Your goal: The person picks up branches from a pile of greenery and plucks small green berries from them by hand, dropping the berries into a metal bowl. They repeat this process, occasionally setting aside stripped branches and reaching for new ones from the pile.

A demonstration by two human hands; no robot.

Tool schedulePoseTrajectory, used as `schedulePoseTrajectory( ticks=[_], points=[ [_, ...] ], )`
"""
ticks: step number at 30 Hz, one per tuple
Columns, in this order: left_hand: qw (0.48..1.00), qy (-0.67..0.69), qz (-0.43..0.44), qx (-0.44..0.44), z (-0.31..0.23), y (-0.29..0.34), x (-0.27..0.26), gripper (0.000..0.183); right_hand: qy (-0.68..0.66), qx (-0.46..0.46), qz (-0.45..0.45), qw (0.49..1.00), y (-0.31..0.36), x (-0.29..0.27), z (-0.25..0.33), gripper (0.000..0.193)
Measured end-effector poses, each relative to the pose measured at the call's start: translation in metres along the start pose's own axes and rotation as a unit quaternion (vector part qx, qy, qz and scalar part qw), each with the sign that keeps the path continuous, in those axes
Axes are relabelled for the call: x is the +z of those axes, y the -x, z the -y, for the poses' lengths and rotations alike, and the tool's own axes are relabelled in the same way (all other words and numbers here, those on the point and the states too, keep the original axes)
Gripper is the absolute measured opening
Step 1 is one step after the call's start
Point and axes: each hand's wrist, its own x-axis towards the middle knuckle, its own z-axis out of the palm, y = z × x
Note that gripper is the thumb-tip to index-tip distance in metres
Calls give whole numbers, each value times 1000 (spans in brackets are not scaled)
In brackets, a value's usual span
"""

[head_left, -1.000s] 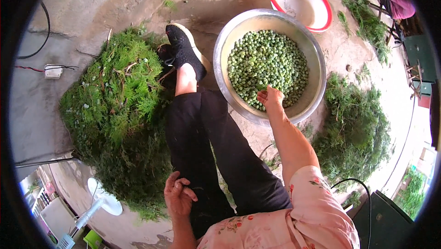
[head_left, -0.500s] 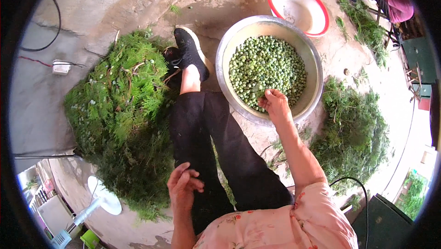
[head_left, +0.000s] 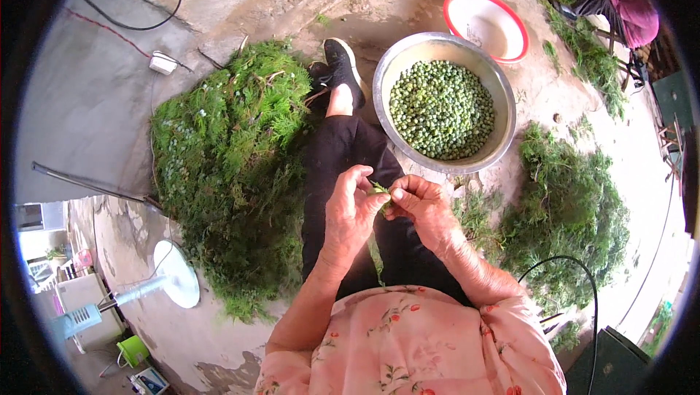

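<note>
Over my lap, my left hand [head_left: 351,209] pinches a small green sprig [head_left: 378,189] between thumb and fingers. My right hand [head_left: 424,209] meets it from the other side, its thumb and fingertips closed at the sprig's end; whether a berry sits in that pinch is hidden. Just beyond my hands, to the right, stands a wide metal basin [head_left: 503,129] holding many small round green berries [head_left: 441,110]. A large heap of green conifer branches [head_left: 233,169] lies on the ground to my left, close by my leg.
A white basin with a red rim [head_left: 521,37] sits behind the metal one. More cut branches [head_left: 565,213] lie at the right. At the left are a white fan [head_left: 176,278] and a cable with a white power block [head_left: 162,62]. Another person [head_left: 634,19] is at the far right.
My right hand has come back from over the berries to my lap. My left hand has risen to meet it, now with a green sprig at the fingertips. The view has shifted leftward.
</note>
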Motion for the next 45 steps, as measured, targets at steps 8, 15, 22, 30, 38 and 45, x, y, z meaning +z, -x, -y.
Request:
schedulePoseTrajectory(
  ticks=[8, 15, 22, 30, 38, 45],
  points=[
    [995, -35, -83, 40, -30, 37, -7, 8, 10, -26, 35, 999, 38, 28, -9, 7],
    [949, 267, -102, -130, -43, 56, 1, 9, -35, -8, 43, 998, 62, 38, 1, 6],
    [915, 334, -178, -139, -18, 41, -35, 19, 129, -237, -104, 957, 72, -11, 10, 7],
    [804, 505, -128, -287, 16, 51, -12, 17, 303, -154, -272, 900, 48, -159, -59, 12],
    [799, 544, 80, -243, -30, -19, 37, 92, 420, -122, -312, 844, 52, -236, -131, 18],
    [835, 504, 13, -220, -13, -18, 28, 74, 450, -120, -302, 832, 46, -234, -131, 15]
  ],
)
